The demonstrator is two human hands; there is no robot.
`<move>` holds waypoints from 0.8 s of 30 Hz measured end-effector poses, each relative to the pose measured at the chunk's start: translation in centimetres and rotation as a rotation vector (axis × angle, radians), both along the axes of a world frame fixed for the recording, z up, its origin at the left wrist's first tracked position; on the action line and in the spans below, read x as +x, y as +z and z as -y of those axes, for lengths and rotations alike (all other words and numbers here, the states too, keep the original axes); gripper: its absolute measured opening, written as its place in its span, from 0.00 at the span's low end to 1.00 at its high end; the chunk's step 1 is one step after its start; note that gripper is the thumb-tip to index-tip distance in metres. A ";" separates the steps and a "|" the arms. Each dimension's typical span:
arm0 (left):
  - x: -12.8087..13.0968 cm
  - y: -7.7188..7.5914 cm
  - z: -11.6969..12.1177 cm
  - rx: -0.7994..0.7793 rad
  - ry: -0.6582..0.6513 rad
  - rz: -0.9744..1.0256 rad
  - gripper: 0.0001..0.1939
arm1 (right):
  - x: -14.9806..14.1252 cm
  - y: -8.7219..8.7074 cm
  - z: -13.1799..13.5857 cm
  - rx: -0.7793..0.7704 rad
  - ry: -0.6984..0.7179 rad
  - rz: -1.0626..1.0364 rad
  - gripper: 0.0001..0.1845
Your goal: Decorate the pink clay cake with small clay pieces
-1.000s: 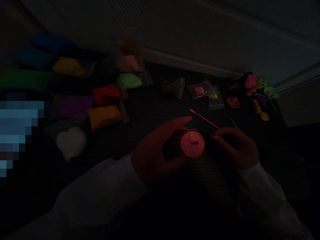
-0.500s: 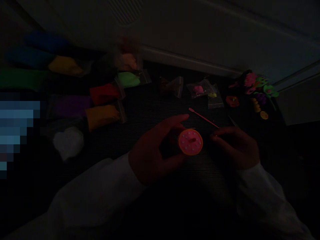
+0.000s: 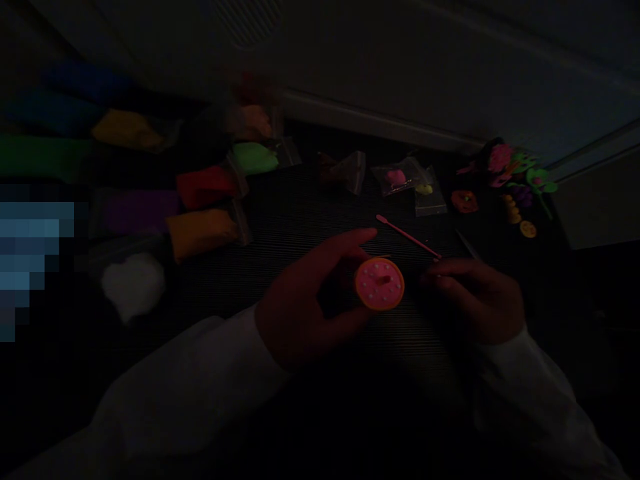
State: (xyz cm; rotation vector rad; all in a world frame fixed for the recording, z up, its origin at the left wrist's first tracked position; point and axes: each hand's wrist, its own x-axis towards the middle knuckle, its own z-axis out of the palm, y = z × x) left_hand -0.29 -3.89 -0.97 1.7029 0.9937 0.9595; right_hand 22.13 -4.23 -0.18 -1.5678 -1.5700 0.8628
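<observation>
In the dim head view, a round clay piece (image 3: pixel 380 285) has a pink top with white dots, an orange rim and a small reddish stub in the middle. My left hand (image 3: pixel 315 303) is curled around its left side, the thumb below and the index finger stretched out above. To the right of it, apart from the piece, my right hand (image 3: pixel 477 293) has its thumb and finger pinched together. A tiny pale speck shows at the fingertips, too small to name. A thin pink stick tool (image 3: pixel 407 237) lies just beyond my right hand, with a pointed grey tool (image 3: pixel 466 243) beside it.
Bags of coloured clay, among them orange (image 3: pixel 203 233), red (image 3: pixel 207 187) and purple (image 3: pixel 140 211), lie at the left with a white lump (image 3: pixel 134 283). Small bags with pink clay (image 3: pixel 397 177) lie at the back. Clay flowers (image 3: pixel 500 160) stand at the back right, near the wall.
My right hand has shifted slightly to the right, away from the clay piece. My left hand stays around the piece, almost unmoved.
</observation>
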 end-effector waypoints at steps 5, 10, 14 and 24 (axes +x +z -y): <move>0.0 0.1 0.0 -0.006 0.008 -0.006 0.34 | 1.1 -0.4 -0.5 0.038 0.115 -0.268 0.07; 0.1 0.0 -0.1 0.052 -0.010 -0.037 0.34 | 1.2 -0.7 -0.7 0.019 0.121 -0.601 0.06; 0.2 0.0 -0.2 0.073 -0.022 -0.094 0.32 | 1.2 -1.0 -0.7 0.020 0.131 -0.673 0.05; 0.1 -0.1 -0.2 0.025 -0.067 -0.020 0.33 | -0.9 1.5 -0.9 0.149 0.265 -0.221 0.05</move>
